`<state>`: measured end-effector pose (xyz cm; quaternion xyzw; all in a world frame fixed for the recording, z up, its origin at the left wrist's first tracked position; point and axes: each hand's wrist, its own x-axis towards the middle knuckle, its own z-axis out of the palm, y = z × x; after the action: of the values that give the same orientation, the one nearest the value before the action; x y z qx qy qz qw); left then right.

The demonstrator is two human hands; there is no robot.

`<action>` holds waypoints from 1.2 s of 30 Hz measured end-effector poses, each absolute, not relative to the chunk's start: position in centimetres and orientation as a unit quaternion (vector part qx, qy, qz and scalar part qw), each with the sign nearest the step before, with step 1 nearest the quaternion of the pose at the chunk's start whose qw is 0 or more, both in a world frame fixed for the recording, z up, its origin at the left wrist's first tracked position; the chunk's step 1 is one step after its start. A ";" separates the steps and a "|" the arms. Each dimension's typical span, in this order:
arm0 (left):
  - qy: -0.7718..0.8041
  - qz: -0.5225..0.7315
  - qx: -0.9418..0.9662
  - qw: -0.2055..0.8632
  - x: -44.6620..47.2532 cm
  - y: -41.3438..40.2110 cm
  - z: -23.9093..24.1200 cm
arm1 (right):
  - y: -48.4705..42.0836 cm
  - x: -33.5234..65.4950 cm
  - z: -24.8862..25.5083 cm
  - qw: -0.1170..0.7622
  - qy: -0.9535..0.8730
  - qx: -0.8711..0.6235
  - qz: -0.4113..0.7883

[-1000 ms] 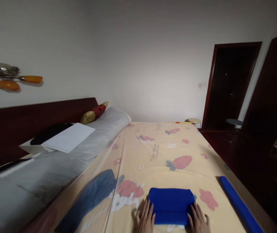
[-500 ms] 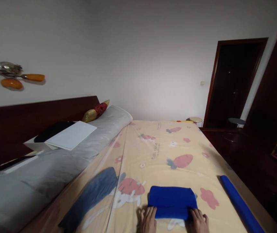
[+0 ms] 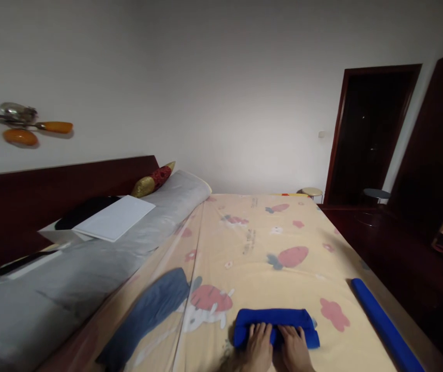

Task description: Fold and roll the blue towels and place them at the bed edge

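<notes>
Two bare hands side by side, low at the near edge of the view, both palm down on a bright blue folded towel point(image 3: 275, 323), soft and fuzzy, shaped like a fat roll

Left hand point(image 3: 259, 347) flat on the near left part of the blue towel, fingers spread and pointing away from the body, pressed on the cloth, not curled round it

Right hand point(image 3: 293, 349) just beside the left one, almost touching, flat on the near right part, fingers stretched out too, open on top and not gripping

Blue towel lying on the pale yellow bed sheet point(image 3: 268, 243), smooth cotton with red strawberries, pink flowers and a white bunny printed on it, close to the near end of the bed

A long thin dark blue roll point(image 3: 384, 323), like a tube, on the right edge of the bed, well apart from the hands

A blue-grey jeans-like cloth point(image 3: 151, 312), a bit blurred, on the sheet to the left of the towel

A long grey puffy bolster point(image 3: 101, 263) along the left side, with a flat white sheet point(image 3: 115, 219) on top

Dark brown wooden headboard point(image 3: 50, 191) behind, hard and shiny
</notes>
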<state>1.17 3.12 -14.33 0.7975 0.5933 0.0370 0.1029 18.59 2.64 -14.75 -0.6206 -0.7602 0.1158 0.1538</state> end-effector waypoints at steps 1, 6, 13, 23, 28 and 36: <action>0.576 0.055 0.811 0.087 1.8 3.0 -14.8 | 2.6 18.1 -14.7 0.159 -0.766 -0.612 0.119; 0.510 0.163 0.837 -0.109 -3.1 2.9 -16.3 | 2.4 23.6 -16.7 0.170 -0.795 -0.579 0.067; 0.517 0.209 0.785 -0.271 -7.8 2.6 -16.4 | 2.2 27.7 -19.7 0.168 -0.712 -0.681 -0.011; 0.584 0.141 0.799 -0.005 -1.1 4.1 -15.8 | 3.8 20.5 -16.9 0.151 -0.780 -0.601 0.089; 0.685 0.105 0.720 0.015 -6.9 3.5 -14.3 | 3.2 27.1 -18.2 0.142 -0.749 -0.646 0.037; 0.617 0.153 0.770 -0.054 -7.3 1.9 -16.1 | 1.3 26.5 -18.8 0.242 -0.678 -0.693 -0.038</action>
<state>-7.25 1.94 -16.14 0.7702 0.6168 0.1532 -0.0540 26.52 1.29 -18.75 -0.6931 -0.6779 -0.0383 0.2422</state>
